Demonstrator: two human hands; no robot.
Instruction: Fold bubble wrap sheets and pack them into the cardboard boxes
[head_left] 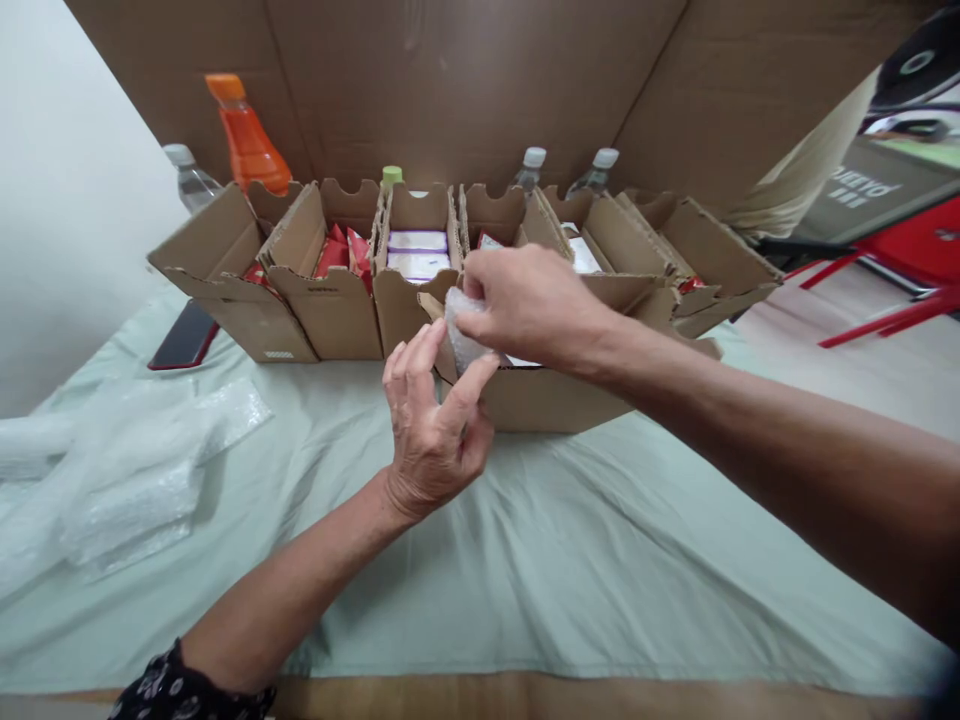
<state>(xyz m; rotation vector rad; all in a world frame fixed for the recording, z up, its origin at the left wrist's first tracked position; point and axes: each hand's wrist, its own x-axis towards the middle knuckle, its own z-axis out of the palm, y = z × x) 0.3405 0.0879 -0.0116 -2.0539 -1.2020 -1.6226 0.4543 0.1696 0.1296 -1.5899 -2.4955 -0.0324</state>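
Note:
My right hand (532, 305) is closed on a crumpled piece of bubble wrap (463, 345), at the left end of a small cardboard box (555, 402). This box stands in front of the row of open boxes, and something white shows inside it under my wrist. My left hand (439, 425) is bent around the box's left front corner, its fingers on the left end and one fingertip at the front rim beside the bubble wrap. My right hand hides most of the box's opening.
Behind stand several open cardboard boxes (341, 315) holding red packets (341, 252) and white-and-purple packs (418, 262). Bottles, one orange (255, 145), rise behind them against a cardboard panel (465, 90). A phone (184, 335) and bubble wrap sheets (139, 490) lie left on the green cloth (525, 560).

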